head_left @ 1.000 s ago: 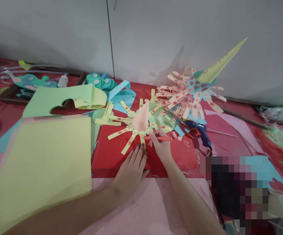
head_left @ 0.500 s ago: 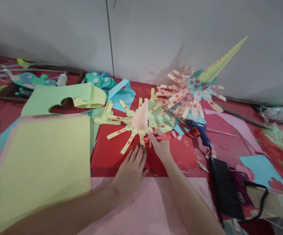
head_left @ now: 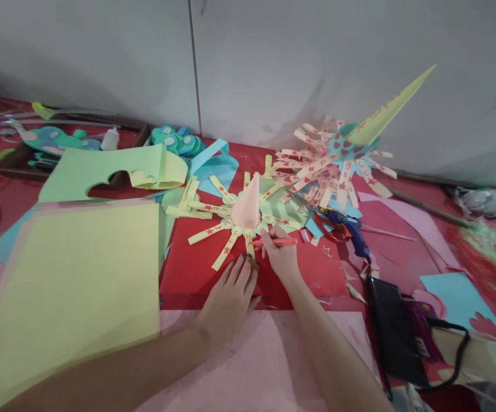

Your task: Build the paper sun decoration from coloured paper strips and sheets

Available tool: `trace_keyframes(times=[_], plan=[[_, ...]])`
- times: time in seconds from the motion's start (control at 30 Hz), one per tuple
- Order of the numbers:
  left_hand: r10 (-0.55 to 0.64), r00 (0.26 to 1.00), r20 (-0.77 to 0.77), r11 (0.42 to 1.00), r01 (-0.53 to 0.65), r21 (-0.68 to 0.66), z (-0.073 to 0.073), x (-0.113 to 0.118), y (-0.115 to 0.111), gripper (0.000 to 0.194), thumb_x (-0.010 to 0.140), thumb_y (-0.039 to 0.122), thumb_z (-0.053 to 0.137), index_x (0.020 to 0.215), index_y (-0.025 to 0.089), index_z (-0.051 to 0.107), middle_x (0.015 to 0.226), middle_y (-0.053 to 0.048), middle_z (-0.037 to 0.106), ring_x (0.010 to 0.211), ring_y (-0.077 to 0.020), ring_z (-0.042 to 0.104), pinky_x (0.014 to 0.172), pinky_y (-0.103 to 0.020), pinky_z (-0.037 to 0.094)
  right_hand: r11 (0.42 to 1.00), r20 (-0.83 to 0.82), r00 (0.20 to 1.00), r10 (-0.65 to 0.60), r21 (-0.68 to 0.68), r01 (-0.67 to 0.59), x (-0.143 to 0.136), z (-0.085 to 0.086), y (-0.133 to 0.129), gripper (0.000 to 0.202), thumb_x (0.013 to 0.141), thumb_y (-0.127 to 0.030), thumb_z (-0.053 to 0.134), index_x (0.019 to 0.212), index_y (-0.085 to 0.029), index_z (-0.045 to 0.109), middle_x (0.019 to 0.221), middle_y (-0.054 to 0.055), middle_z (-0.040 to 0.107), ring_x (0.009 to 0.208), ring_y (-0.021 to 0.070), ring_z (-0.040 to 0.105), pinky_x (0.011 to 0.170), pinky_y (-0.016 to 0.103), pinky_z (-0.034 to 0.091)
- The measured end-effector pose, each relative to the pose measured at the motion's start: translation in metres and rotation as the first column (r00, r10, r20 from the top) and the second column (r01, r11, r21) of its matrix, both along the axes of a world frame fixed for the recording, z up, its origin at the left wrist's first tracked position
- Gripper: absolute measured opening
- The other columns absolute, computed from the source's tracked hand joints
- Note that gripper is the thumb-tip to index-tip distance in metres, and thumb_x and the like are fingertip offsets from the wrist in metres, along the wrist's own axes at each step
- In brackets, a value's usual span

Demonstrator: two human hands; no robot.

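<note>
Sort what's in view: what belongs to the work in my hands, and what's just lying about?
In use, it seems:
slim red pen, in the right hand
yellow lettered paper strips around a pink paper cone, left hand on one
flat red panel underneath

Lying about:
small white plastic bottle
black rectangular case
large yellow paper sheets

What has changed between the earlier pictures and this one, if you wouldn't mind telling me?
Very little: the tip of the red pen has shifted slightly to the right over the strip marked H. Nothing was taken hold of or let go. The right hand still holds the pen, the left hand still rests at the strip's end, and the pink cone stays put.
</note>
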State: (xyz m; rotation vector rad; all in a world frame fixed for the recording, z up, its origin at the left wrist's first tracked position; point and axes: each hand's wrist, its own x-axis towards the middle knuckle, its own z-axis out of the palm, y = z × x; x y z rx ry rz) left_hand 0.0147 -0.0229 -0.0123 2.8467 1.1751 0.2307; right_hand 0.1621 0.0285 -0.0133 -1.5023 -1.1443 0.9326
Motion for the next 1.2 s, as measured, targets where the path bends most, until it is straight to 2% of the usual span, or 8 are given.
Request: trace_keyframes(times=[0.13, 0.33, 0.47, 0.6, 0.87, 1.07, 1.2], plan=[[0.004, 1.000, 0.000, 1.000, -0.004, 0.001, 0.0002, 0.0002, -0.0001, 0.045, 0.092, 0.034, 0.030, 0.121, 0.009, 0.051, 0.130, -0.016, 0.050, 0.124, -0.0257, 0.042, 0.101, -0.040, 0.036, 1.000, 0.013, 1.000, 0.002, 0.011, -0.002, 0.0007, -0.0004, 0.0001, 0.035, 0.082, -0.042, 0.051, 0.058, -0.022, 0.034, 0.038, -0.009, 0.039, 0.040, 0.0089, 0.048, 0.047, 0.021, 0.040], [0.001, 1.000, 0.007, 1.000, -0.001, 0.018, 0.0020, -0.0002, 0.0001, 0.043, 0.091, 0.034, 0.032, 0.119, 0.008, 0.053, 0.127, -0.015, 0.053, 0.121, -0.0253, 0.045, 0.100, -0.038, 0.038, 0.999, 0.079, 0.997, -0.014, 0.033, 0.011, 0.0015, 0.0037, -0.0012, 0.036, 0.081, -0.037, 0.051, 0.054, -0.021, 0.033, 0.038, -0.009, 0.036, 0.036, 0.0060, 0.038, 0.044, 0.019, 0.035], [-0.002, 1.000, 0.008, 0.999, 0.001, 0.052, 0.0020, -0.0003, 0.0005, 0.044, 0.091, 0.035, 0.032, 0.119, 0.008, 0.053, 0.127, -0.015, 0.053, 0.121, -0.0252, 0.046, 0.099, -0.038, 0.038, 1.000, -0.023, 1.000, -0.005, 0.027, 0.005, 0.0011, 0.0033, -0.0005, 0.035, 0.081, -0.041, 0.052, 0.057, -0.021, 0.035, 0.038, -0.009, 0.040, 0.039, 0.0083, 0.048, 0.050, 0.021, 0.041], [0.003, 1.000, 0.023, 1.000, -0.004, 0.017, 0.0002, -0.0001, -0.0003, 0.044, 0.091, 0.034, 0.032, 0.121, 0.008, 0.051, 0.129, -0.017, 0.051, 0.124, -0.0259, 0.042, 0.101, -0.039, 0.035, 1.000, -0.066, 0.998, 0.002, -0.006, -0.002, 0.0002, 0.0006, 0.0008, 0.034, 0.078, -0.045, 0.055, 0.059, -0.022, 0.038, 0.040, -0.008, 0.044, 0.043, 0.0106, 0.054, 0.052, 0.022, 0.045], [0.009, 1.000, 0.029, 1.000, -0.009, -0.005, -0.0014, 0.0000, -0.0005, 0.045, 0.092, 0.035, 0.030, 0.124, 0.009, 0.049, 0.130, -0.016, 0.050, 0.125, -0.0260, 0.041, 0.102, -0.039, 0.035, 1.000, 0.035, 0.999, 0.012, 0.013, -0.012, 0.0017, 0.0024, -0.0006, 0.037, 0.080, -0.042, 0.054, 0.055, -0.022, 0.036, 0.037, -0.008, 0.040, 0.037, 0.0075, 0.043, 0.048, 0.021, 0.040], [0.017, 1.000, 0.013, 1.000, -0.017, -0.001, 0.0005, -0.0001, -0.0011, 0.047, 0.092, 0.035, 0.027, 0.127, 0.010, 0.045, 0.132, -0.016, 0.048, 0.125, -0.0257, 0.040, 0.102, -0.040, 0.035, 0.998, -0.095, 0.994, -0.059, 0.021, 0.061, 0.0020, 0.0087, 0.0007, 0.037, 0.079, -0.047, 0.054, 0.059, -0.022, 0.035, 0.036, -0.009, 0.040, 0.038, 0.0100, 0.050, 0.049, 0.023, 0.044], [0.035, 0.999, 0.005, 0.999, -0.035, 0.039, 0.0003, 0.0006, -0.0051, 0.047, 0.092, 0.033, 0.029, 0.131, 0.009, 0.042, 0.134, -0.016, 0.046, 0.125, -0.0253, 0.041, 0.101, -0.038, 0.036, 0.993, -0.151, 0.983, -0.104, 0.046, 0.113, 0.0023, 0.0091, -0.0010, 0.035, 0.079, -0.049, 0.053, 0.062, -0.021, 0.040, 0.042, -0.008, 0.044, 0.034, 0.0076, 0.046, 0.043, 0.021, 0.041]])
